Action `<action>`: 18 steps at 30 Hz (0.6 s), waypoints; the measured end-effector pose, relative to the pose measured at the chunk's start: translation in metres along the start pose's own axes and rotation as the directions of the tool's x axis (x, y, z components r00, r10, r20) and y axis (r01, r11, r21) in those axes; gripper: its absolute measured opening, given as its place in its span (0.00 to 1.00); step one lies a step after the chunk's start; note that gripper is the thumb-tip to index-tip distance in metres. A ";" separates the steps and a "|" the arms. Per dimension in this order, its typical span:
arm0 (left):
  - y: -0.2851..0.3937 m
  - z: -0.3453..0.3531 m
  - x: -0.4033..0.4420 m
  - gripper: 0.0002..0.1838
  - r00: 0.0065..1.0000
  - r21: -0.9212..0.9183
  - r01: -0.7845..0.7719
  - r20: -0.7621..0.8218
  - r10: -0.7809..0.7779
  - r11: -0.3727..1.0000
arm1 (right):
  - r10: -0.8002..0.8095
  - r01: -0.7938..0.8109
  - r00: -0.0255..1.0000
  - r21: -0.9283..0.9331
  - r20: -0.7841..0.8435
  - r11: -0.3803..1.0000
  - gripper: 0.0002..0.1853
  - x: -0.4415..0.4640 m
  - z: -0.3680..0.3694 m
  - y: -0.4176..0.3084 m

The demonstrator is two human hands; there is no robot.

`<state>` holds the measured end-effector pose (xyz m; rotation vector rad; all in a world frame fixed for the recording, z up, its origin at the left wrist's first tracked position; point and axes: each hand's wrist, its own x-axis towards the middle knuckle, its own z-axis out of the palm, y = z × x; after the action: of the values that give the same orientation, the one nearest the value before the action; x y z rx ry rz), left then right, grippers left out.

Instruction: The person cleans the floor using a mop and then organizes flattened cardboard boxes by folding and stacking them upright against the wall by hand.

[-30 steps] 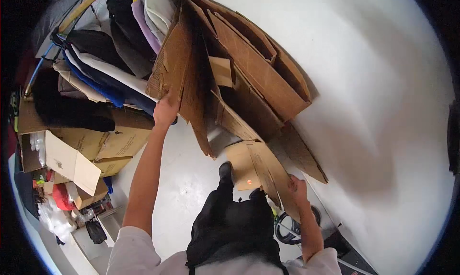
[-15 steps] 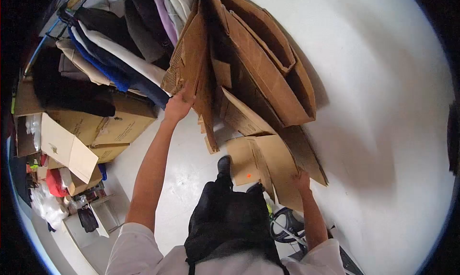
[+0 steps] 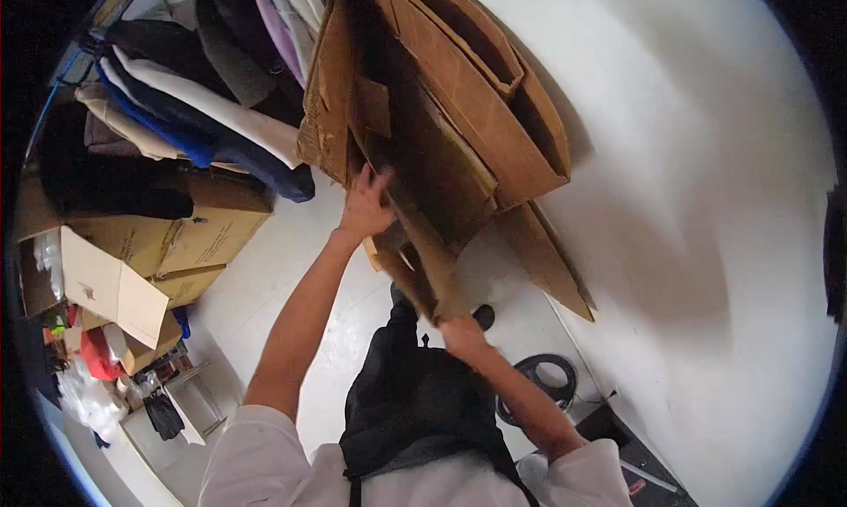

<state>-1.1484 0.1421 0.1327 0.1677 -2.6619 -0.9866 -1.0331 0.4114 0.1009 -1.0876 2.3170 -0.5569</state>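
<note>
My left hand (image 3: 367, 203) has its fingers spread at the near edge of a brown cardboard flap, apparently touching it without closing round it. With my right hand (image 3: 460, 334) I grip the lower end of a folded cardboard box (image 3: 422, 258) in front of my legs; the fingertips are partly hidden. This piece slants up between the other sheets and is slightly blurred. Flattened cardboard boxes (image 3: 481, 110) lean in a stack against the white wall, above and right of my hands. Another upright cardboard piece (image 3: 326, 110) stands just beyond my left hand.
Clothes (image 3: 207, 110) hang on a rack at upper left, over large cardboard cartons (image 3: 212, 233). An open carton flap (image 3: 115, 282) and plastic bags (image 3: 88, 405) lie at far left. A coiled black hose (image 3: 547, 379) rests on the floor (image 3: 331, 330) by the wall (image 3: 688, 242).
My right hand has swung left and inward with the cardboard, uncovering floor and the black coil. My left hand has released the upright cardboard and moved right and slightly down, fingers spreading.
</note>
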 end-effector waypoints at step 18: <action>0.004 -0.038 -0.008 0.14 0.530 0.466 -0.596 0.840 -0.116 0.654 | -0.101 0.080 0.988 0.162 0.120 0.984 0.07 0.036 -0.038 -0.060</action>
<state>-1.1289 0.1236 0.1604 -0.7572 -3.6152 0.3275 -1.0408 0.3524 0.1545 -1.1240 2.0844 -0.6718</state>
